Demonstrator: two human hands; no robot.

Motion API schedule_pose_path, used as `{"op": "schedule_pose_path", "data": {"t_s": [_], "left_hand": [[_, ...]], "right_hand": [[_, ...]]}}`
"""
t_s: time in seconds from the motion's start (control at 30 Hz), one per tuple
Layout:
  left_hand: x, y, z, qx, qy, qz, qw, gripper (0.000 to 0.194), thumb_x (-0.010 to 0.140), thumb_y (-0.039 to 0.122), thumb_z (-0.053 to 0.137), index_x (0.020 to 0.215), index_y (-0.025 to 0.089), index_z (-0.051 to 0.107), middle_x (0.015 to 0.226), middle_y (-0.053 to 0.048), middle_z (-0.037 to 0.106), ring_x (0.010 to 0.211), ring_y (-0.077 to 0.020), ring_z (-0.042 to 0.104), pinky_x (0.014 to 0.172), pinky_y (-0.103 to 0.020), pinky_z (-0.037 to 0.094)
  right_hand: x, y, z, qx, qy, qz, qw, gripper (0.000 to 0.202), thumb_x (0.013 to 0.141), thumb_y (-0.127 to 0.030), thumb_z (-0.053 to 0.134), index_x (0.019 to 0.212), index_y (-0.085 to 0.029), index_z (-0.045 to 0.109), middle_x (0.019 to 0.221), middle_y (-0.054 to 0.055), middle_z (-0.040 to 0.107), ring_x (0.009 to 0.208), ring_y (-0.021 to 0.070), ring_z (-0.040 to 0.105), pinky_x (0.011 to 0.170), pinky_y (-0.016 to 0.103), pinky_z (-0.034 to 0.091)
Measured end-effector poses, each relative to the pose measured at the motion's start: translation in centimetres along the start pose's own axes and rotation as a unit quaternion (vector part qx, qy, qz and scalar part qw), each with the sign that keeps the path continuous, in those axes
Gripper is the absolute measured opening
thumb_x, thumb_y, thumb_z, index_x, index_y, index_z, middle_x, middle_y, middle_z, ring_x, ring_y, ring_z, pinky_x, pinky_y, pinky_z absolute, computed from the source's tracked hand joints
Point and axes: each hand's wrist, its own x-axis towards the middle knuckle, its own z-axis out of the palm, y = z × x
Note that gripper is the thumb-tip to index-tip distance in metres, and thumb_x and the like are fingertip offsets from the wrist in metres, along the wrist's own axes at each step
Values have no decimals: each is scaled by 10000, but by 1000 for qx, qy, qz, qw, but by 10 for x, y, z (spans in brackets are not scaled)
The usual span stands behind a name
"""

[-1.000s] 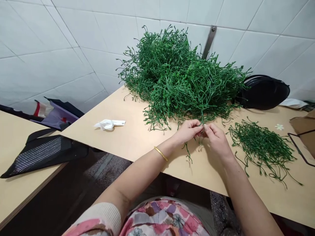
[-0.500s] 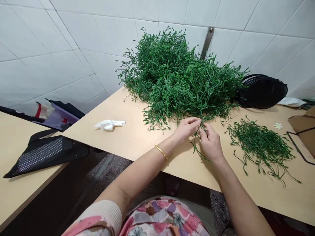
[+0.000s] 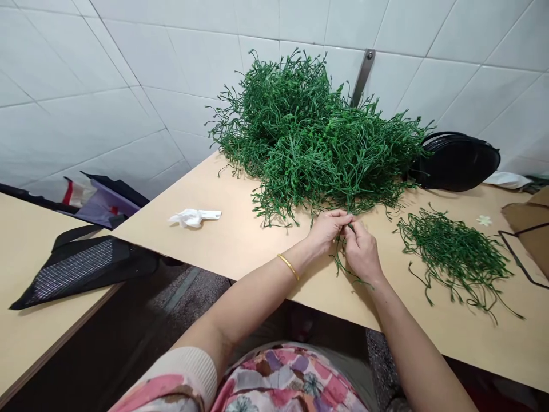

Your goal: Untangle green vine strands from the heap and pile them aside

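Observation:
A large tangled heap of green plastic stems rises at the back of the wooden table. In front of it my left hand and my right hand meet, fingertips close together, pinching a few green stems whose ends hang below the fingers. Where exactly the fingers grip is partly hidden. A gold bangle circles my left wrist. To the right of my hands lies a smaller, flatter pile of green stems.
Crumpled white tissue lies left of my hands. A black round bag, a small white flower and a cardboard box are at the right. A black mesh bag lies on the left table.
My hands have drawn closer together, the left fingers now touching the right ones over the stems. The right hand has shifted slightly left.

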Motion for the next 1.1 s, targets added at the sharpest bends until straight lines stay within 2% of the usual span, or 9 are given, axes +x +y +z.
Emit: {"op": "schedule_pose_path", "data": {"t_s": [0.2,0.3,0.4,0.47,0.57,0.7,0.83,0.97,1.1], "left_hand": [[1,-11,2,31,83,-8,996,205,700,131,598,541,139,470,449,49,441,393,-39,391,425,-176,299],[6,-10,0,10,126,0,992,242,735,173,595,577,157,412,462,60,427,401,-49,421,445,-183,349],[9,-5,-1,55,108,-4,993,222,787,203,547,620,167,405,473,59,434,406,-63,446,442,-192,370],[7,-3,-1,99,87,0,991,230,781,196,555,612,166,402,452,63,419,386,-51,408,424,-175,326],[3,-3,-3,119,93,48,987,197,763,160,563,619,159,428,436,80,371,381,-27,316,417,-161,247],[3,-2,-6,104,99,94,985,135,781,165,536,670,160,460,443,88,333,397,-28,268,427,-173,198],[2,1,-6,129,51,87,986,132,787,178,517,662,150,488,434,83,304,389,-30,232,413,-190,140],[-5,7,-4,128,-9,26,991,83,757,180,543,685,142,525,428,79,295,381,-32,231,399,-190,116],[-9,14,-6,94,-66,-23,993,105,721,192,586,666,143,510,450,76,297,381,-23,222,389,-178,102]], "right_hand": [[-9,-4,-8,-253,-49,-75,963,256,874,-220,314,847,-154,560,739,88,619,518,152,442,508,293,192],[-31,-23,-9,-241,-85,-193,947,192,829,-193,373,767,-180,554,654,50,585,496,139,404,508,289,208],[-47,-40,-14,-169,-95,-316,929,223,843,-171,361,716,-199,542,616,35,553,542,148,423,554,288,274],[-44,-38,-26,-180,-18,-279,943,259,875,-204,344,720,-193,551,624,49,555,564,153,432,576,292,296],[-27,-9,-59,-272,61,-122,952,294,890,-315,347,784,-172,582,643,83,552,553,169,420,563,321,289],[-13,35,-100,-389,152,18,909,297,839,-397,450,878,-145,604,791,186,573,775,322,520,629,441,311],[-12,37,-103,-373,214,-45,902,336,813,-357,503,1031,-121,605,1054,240,592,1006,399,496,720,497,344],[1,13,-80,-209,117,-194,951,348,845,-276,445,1155,-181,571,1135,141,608,1052,297,517,868,462,379],[24,5,-55,-93,46,-208,972,325,871,-255,393,1112,-201,606,1124,107,625,1097,260,504,941,460,363]]}}
